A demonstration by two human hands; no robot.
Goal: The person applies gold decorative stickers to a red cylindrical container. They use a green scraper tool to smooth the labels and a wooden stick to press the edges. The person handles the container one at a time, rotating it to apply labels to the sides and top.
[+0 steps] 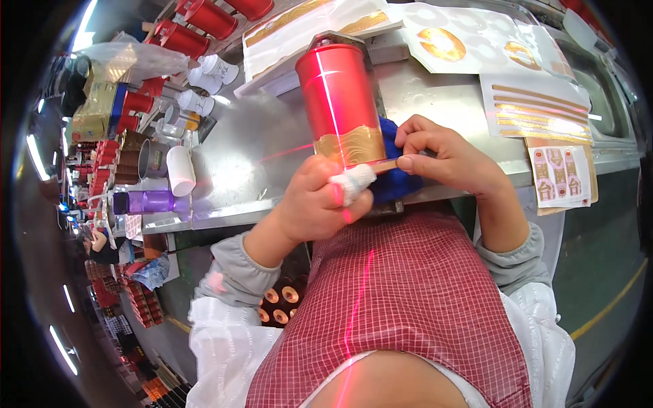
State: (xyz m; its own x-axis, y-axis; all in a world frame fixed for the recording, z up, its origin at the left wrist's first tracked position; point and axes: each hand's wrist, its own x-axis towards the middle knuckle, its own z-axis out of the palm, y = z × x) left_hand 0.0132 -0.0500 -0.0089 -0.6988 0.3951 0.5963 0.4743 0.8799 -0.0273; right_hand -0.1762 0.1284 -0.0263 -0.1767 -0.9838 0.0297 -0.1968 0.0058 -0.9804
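A glossy red cylinder (338, 92) with a gold patterned band near its lower end stands tilted on a steel worktable (435, 102). My left hand (316, 200) grips its bottom; one finger wears a white wrap. My right hand (442, 153) pinches a thin flat stick (385, 165) and presses it against the gold band. A blue cloth (394, 180) lies under the cylinder between both hands. A red laser line runs down the cylinder and over my left hand.
White sheets with gold decals (537, 109) lie at the back and right of the table. Red cylinders (204, 17), white cups (180, 170) and a purple bottle (149, 202) crowd the left. Small round parts (279, 306) sit below the table edge.
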